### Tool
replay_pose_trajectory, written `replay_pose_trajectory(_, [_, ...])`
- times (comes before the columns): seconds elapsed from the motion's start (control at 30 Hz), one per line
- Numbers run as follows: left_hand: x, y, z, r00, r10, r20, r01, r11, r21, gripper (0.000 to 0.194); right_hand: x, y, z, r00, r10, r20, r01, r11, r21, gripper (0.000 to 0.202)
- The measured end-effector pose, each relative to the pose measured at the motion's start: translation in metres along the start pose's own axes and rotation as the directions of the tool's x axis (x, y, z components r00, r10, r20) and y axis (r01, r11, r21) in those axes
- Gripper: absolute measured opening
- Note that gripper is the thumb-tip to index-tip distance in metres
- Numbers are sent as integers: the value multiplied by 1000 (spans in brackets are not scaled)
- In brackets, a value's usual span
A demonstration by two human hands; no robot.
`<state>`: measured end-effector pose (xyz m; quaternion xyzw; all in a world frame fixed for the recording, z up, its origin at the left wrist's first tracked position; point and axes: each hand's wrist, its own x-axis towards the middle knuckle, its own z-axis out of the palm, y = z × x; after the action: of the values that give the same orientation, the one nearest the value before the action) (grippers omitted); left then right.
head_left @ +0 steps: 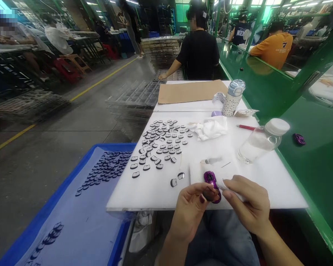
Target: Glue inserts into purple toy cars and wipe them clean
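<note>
Near the front edge of the white table (155, 195), my left hand (189, 208) pinches a small dark curved piece (209, 194). My right hand (248, 201) is closed on a white cloth (221, 183), close beside that piece. A shiny purple toy car body (210, 177) lies on the table just behind my fingertips, its near end partly hidden. Two small dark-edged clear pieces (174, 182) lie left of it. Several more such pieces (159, 151) are spread over the table's left half.
A blue tray (80, 221) with rows of dark pieces stands at the left. A clear bottle (259, 142), a red pen (246, 127), crumpled tissue (211, 128), a dotted cup (231, 101) and cardboard (190, 92) are on the table. A green conveyor (313, 162) runs right; a person (200, 51) sits ahead.
</note>
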<state>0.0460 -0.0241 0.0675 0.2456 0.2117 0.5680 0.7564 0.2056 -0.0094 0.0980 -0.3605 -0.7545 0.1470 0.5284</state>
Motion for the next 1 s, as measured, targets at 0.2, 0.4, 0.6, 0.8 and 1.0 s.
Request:
replay_pose_trajectory(0.2, [-1, 2, 5, 999, -1, -39, 3, 999, 38, 18, 10, -15, 4, 974, -189, 125, 208, 965, -157, 19])
replay_pose_trajectory(0.4, [-2, -2, 2, 999, 17, -38, -15, 999, 29, 19, 4, -18, -20, 930, -243, 277, 319, 908, -273, 15])
replay_pose_trajectory(0.6, [-8, 3, -1, 994, 107, -29, -91, 941, 325, 20, -7, -3, -30, 1000, 24, 16, -18, 960, -278, 15])
replay_pose_trajectory(0.8, [-9, 8, -7, 814, 499, 298, -378, 65, 924, 24, -29, 13, -14, 952, 302, 41, -289, 938, -192, 2])
replay_pose_trajectory(1.0, [-3, -2, -11, 799, 424, 426, -421, -112, 900, 23, -31, 13, -9, 927, 346, 143, -311, 925, -216, 10])
